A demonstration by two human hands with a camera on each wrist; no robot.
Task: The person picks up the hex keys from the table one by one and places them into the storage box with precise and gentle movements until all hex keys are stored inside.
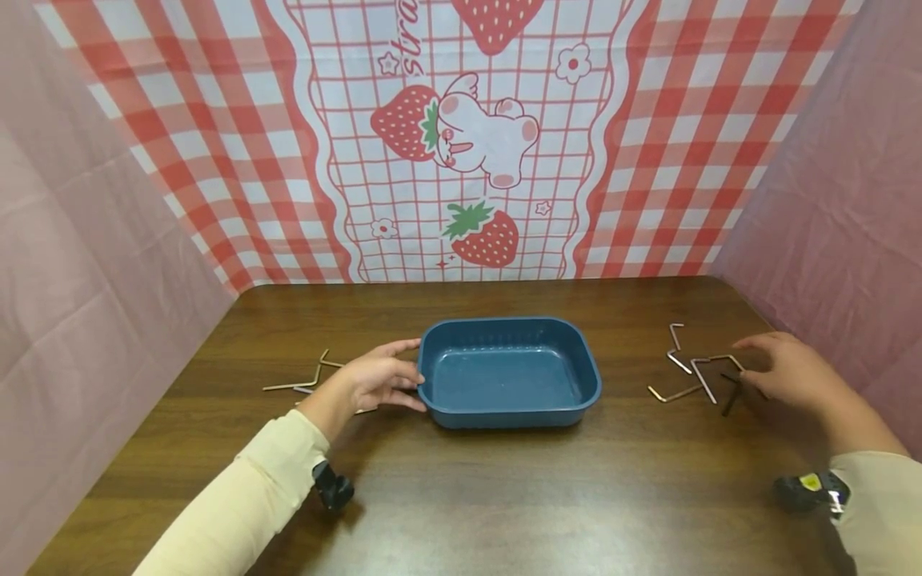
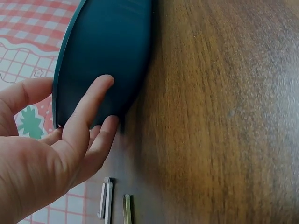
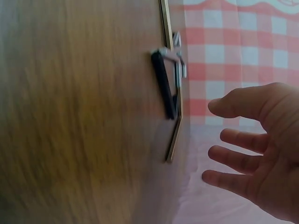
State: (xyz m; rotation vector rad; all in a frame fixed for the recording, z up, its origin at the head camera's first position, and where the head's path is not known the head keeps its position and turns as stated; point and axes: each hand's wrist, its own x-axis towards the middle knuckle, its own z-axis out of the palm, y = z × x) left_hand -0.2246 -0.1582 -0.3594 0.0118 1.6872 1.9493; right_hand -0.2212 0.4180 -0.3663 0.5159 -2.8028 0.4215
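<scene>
Sleeves (image 1: 245,488) nearest cam; L hand (image 1: 378,382) splayed, touching tub (image 1: 507,380); R hand (image 1: 792,376) loose, empty, nr hex keys (image 1: 703,382).

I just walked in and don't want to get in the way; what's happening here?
A person's left hand touches the left end of a blue rectangular tray. Their right hand, holding nothing, hovers at the right side of a scattered group of L-shaped hex keys on the wooden table. More hex keys lie left of the tray, partly hidden by the left hand and forearm.
</scene>
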